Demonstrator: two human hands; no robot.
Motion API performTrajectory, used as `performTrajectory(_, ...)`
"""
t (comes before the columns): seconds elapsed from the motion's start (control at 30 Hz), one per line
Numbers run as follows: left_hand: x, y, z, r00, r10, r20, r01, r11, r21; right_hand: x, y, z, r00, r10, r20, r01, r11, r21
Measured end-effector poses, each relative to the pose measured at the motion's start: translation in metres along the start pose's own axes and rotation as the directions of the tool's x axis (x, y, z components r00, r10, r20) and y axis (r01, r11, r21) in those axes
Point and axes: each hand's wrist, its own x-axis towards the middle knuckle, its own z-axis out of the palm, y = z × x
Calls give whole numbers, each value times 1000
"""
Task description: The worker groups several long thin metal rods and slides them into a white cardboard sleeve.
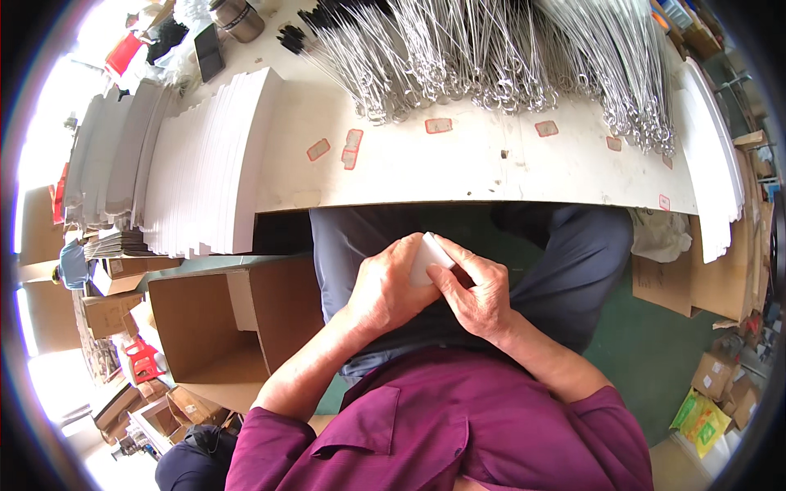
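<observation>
A small white box [427, 260], seemingly of thin card, is between my two hands above my lap. My left hand [386, 282] wraps round its left side, fingers closed on it. My right hand [481, 295] has its thumb and forefinger pressed on the box's right edge and top. The lower part of the box is hidden by my fingers. Beyond my hands, on the table [393, 168], lie many long wire brushes [458, 57], their looped ends toward me and dark bristles at the far side.
Stacks of flat white card [205, 159] stand at the table's left, with another stack [711, 155] at the right edge. An open cardboard box [209, 323] sits low on my left. A metal flask [237, 18] and a phone [209, 53] are at the far left.
</observation>
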Motion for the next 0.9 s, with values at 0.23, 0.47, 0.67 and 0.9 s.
performTrajectory(0.23,6,11,-9,995,24,-92,-15,995,97,25,-8,-11,961,277,14,-274,941,200)
performTrajectory(0.47,9,-2,-64,966,-134,-219,190,947,261,75,-12,-49,996,64,-57,-73,985,-159)
performTrajectory(0.67,104,-48,-132,909,-213,-360,388,750,536,97,27,-59,993,-29,-115,-3,962,-272)
performTrajectory(0.9,175,-62,-145,896,-208,-393,435,587,682,96,31,-53,962,-259,-84,192,867,-460)
